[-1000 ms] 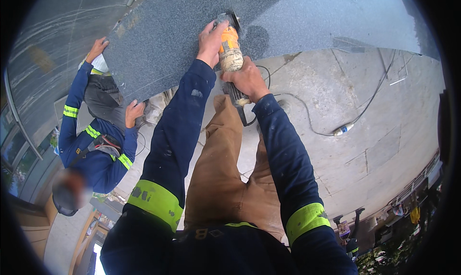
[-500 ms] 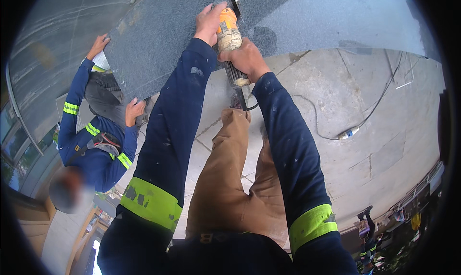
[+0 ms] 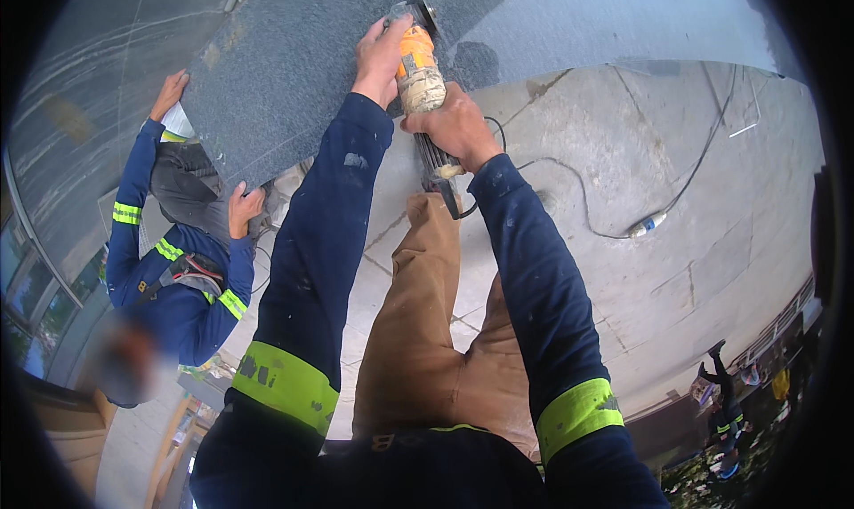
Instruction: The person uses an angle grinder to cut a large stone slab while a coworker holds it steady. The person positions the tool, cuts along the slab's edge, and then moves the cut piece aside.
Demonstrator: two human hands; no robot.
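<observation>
Grinder point(image 3: 421, 87) straight ahead, long axis pointing outward, disc point(image 3: 431, 18) end farthest, over grey slab point(image 3: 294, 82); contact unclear. Left hand point(image 3: 380, 56) clamped forward, nearer disc; right hand point(image 3: 455, 127) wrapped round rear body.

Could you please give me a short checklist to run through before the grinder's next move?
1. Left hand on the grinder's front: ok.
2. Right hand gripping its body: ok.
3. Co-worker's hands away from the disc, at the slab's edge: ok.
4. Cord on the floor, away from the disc: ok.
5. Own hands covered: not ok, both bare.
6. Disc stopped: cannot tell.
</observation>
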